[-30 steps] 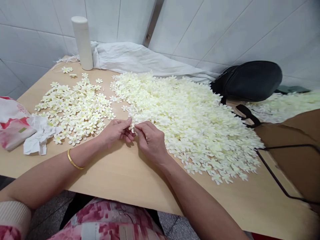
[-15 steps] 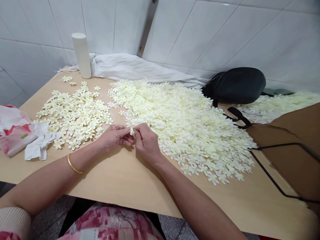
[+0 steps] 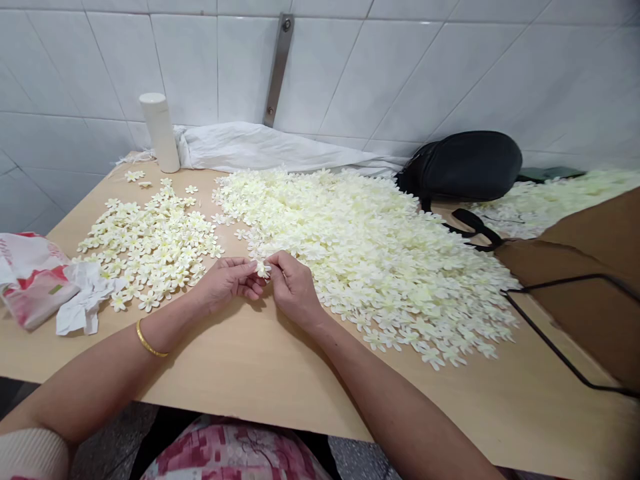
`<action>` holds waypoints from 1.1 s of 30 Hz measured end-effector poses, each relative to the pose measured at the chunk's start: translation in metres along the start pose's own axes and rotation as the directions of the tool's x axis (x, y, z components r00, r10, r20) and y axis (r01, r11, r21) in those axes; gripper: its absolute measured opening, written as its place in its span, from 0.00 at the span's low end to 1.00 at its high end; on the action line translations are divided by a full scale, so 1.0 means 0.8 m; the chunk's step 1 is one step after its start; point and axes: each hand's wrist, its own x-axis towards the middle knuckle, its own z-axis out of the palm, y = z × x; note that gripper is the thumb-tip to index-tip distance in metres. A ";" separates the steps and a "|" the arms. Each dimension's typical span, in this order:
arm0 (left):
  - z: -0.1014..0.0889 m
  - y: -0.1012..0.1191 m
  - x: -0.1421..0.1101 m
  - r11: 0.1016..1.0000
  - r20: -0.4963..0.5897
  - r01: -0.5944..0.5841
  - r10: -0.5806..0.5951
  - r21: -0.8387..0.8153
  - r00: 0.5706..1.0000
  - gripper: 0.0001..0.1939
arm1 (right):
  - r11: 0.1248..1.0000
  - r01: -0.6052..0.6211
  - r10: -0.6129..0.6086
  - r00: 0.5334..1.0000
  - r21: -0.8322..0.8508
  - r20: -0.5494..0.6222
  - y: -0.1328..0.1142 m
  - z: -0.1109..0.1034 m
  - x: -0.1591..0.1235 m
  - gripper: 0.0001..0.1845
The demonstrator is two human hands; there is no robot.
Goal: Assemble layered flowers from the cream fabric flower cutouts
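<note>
Both hands meet over the wooden table [image 3: 240, 360] at the near edge of a big heap of cream fabric flowers [image 3: 370, 247]. My left hand [image 3: 227, 281] and my right hand [image 3: 294, 288] each pinch the same small cream flower [image 3: 261, 269] between thumb and fingertips. A gold bangle sits on my left wrist. To the left lies a thinner, spread-out patch of flowers [image 3: 150, 243].
A white cylinder bottle [image 3: 160, 132] and a white cloth sack [image 3: 270, 147] stand at the back by the tiled wall. A black bag [image 3: 465, 167] with a strap lies right of the heap. A red-and-white plastic bag [image 3: 30, 277] and crumpled paper lie at the left. A black cable [image 3: 560, 347] crosses brown card at the right.
The camera has tilted up, showing more wall. Both hands stay pinched on the flower at the heap's edge, with only slight finger movement.
</note>
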 end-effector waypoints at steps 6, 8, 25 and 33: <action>0.001 0.002 0.000 0.999 0.000 -0.019 0.019 0.035 1.000 0.09 | 0.985 -0.126 0.123 0.992 0.117 0.034 -0.005 -0.002 0.001 0.09; 0.002 0.003 0.000 0.997 -0.011 -0.021 0.022 0.075 1.000 0.08 | 0.970 -0.168 0.162 0.986 0.174 0.046 -0.006 -0.002 0.002 0.09; 0.005 0.025 -0.021 0.445 0.176 -0.099 -0.134 0.890 0.975 0.07 | 0.965 -0.177 0.192 0.979 0.191 -0.066 -0.002 -0.002 0.002 0.09; 0.000 0.018 -0.010 0.868 0.006 -0.067 0.074 0.492 0.997 0.12 | 0.833 0.365 -0.420 0.906 -0.416 -0.047 0.006 0.005 0.000 0.09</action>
